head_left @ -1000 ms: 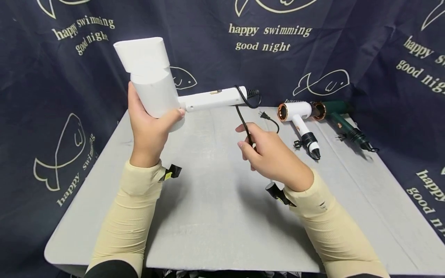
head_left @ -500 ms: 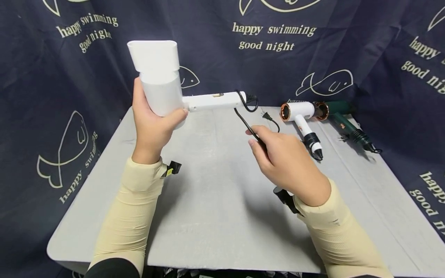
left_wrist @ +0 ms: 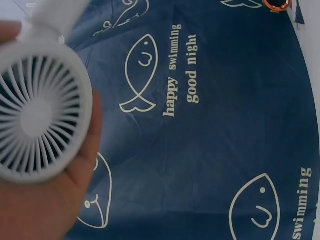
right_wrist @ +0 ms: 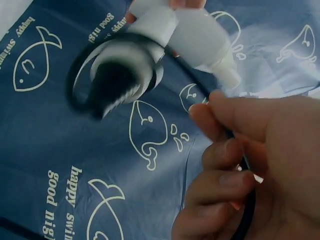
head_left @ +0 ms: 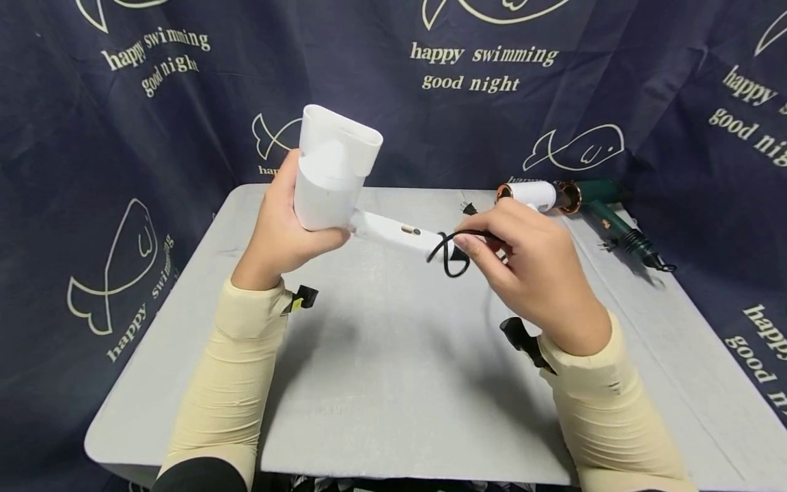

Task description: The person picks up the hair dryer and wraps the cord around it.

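My left hand (head_left: 283, 229) grips the round body of a white hair dryer (head_left: 332, 195), held above the table. Its flat, wide nozzle (head_left: 341, 140) points up and away. The handle extends right and slightly down, with a small gold-toned switch (head_left: 410, 230) on it. In the left wrist view, the slatted rear grille (left_wrist: 37, 117) faces the camera. A black cord (right_wrist: 192, 80) loops around the handle's end. Close beside that end, my right hand (head_left: 535, 270) pinches the cord between thumb and forefinger; its other fingers curl around it in the right wrist view.
A second white hair dryer (head_left: 533, 195) with a copper-coloured rim lies at the back right, partly hidden by the right hand. Beside it rests a dark green hair dryer (head_left: 615, 222). A black plug (head_left: 468, 208) shows near the grey-white table's (head_left: 393, 383) back edge. Navy printed curtains (head_left: 393, 123) surround it.
The held hair dryer has shifted right and tilted, its handle end dropping. My right hand first drew right, then rose, bringing the cord up over the handle's end. Both grips persist.
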Available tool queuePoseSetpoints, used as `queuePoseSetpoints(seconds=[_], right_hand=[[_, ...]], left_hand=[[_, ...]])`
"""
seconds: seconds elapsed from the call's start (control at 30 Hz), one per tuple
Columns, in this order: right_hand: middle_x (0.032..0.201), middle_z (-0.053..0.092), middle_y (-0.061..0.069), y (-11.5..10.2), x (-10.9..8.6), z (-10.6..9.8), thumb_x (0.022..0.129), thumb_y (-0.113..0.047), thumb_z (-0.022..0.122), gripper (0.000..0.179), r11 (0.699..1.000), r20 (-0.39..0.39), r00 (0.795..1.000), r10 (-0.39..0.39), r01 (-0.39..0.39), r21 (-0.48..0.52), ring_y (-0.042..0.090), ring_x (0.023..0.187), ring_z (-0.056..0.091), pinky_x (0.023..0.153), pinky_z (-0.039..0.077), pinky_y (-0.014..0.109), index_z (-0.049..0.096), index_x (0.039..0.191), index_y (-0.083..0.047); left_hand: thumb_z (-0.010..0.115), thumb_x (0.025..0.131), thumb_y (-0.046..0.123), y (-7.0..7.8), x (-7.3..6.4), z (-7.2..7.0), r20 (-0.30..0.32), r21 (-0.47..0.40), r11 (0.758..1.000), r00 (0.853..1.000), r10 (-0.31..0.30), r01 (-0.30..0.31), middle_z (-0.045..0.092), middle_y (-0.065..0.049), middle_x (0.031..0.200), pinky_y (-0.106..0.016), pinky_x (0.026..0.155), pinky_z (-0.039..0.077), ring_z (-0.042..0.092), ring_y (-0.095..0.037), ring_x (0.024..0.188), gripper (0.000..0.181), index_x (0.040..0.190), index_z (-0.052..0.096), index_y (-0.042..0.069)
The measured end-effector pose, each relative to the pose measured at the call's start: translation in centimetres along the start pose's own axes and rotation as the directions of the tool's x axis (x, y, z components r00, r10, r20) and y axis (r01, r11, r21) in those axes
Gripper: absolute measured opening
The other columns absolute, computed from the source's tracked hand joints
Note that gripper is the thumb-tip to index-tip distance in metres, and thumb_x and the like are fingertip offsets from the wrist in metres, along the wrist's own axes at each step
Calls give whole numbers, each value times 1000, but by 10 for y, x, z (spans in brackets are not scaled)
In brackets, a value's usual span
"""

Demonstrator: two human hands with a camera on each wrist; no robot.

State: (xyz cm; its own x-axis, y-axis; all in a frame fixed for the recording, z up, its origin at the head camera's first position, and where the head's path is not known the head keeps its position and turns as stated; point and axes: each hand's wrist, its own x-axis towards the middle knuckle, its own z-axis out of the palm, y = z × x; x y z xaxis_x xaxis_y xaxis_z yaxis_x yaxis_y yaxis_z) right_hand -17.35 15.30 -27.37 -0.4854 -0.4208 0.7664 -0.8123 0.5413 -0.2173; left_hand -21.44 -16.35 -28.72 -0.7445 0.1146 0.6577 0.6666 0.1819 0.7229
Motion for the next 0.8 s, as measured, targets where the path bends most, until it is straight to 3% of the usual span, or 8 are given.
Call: queuePoseSetpoints(seconds=[0.07,0.2,0.3,0.4,0.47,0.57,0.7,0.8], right_hand=[[77,57,-3,2,2,-2,89,-13,80,7,999,-5,999,-34,34,38,4,72,47,64,38,15,79,96,-12],[78,60,-1,7,5,-4,85,-10,83,10,989,-28,994,-104,107,103,5,74,52,68,43,15,78,94,-9],[79,64,-2,11,6,-3,87,-10,81,10,975,-41,990,-136,142,169,4,75,54,71,45,17,78,96,-8],[85,70,-2,17,8,3,96,-17,73,12,960,-26,986,-165,166,226,4,77,58,75,47,19,79,101,-8],[89,73,-1,22,8,8,102,-25,66,21,956,1,984,-176,170,241,5,79,59,77,47,19,78,104,-8],[95,74,-1,27,6,18,107,-31,56,30,964,63,983,-171,154,215,6,85,62,81,48,21,76,111,-10],[103,72,-2,30,3,33,107,-23,54,25,974,135,982,-135,106,200,9,93,63,87,49,26,71,121,-10],[102,69,-4,30,1,43,103,-14,57,24,979,160,982,-98,67,193,8,91,62,84,51,28,66,124,-10]], left_hand=[[79,54,-11,-7,0,-2,34,-46,999,999,30,-28,65,-4,111,-34,79,49,61,-27,92,81,131,56,4],[74,53,-17,-6,0,-3,93,-191,980,994,64,-46,67,-12,108,-37,79,55,67,-32,90,83,131,57,5],[70,52,-22,-4,-2,-3,119,-342,940,991,54,-11,67,-19,105,-43,78,60,71,-39,87,83,130,56,6],[66,52,-23,-3,-3,-3,134,-448,894,990,35,29,66,-24,102,-46,79,60,69,-42,86,81,128,56,3],[64,53,-23,-1,-4,-2,139,-480,876,990,23,48,66,-25,102,-46,79,60,68,-43,87,81,129,56,2],[63,55,-21,0,-6,-2,135,-488,870,991,6,61,66,-26,103,-44,80,60,68,-42,87,79,130,55,2],[65,58,-19,0,-6,0,88,-471,880,996,-13,53,67,-23,104,-41,80,60,70,-38,89,77,130,54,4],[67,59,-19,0,-4,2,27,-472,881,1000,-7,19,68,-21,105,-40,80,60,71,-36,91,75,129,54,4]])
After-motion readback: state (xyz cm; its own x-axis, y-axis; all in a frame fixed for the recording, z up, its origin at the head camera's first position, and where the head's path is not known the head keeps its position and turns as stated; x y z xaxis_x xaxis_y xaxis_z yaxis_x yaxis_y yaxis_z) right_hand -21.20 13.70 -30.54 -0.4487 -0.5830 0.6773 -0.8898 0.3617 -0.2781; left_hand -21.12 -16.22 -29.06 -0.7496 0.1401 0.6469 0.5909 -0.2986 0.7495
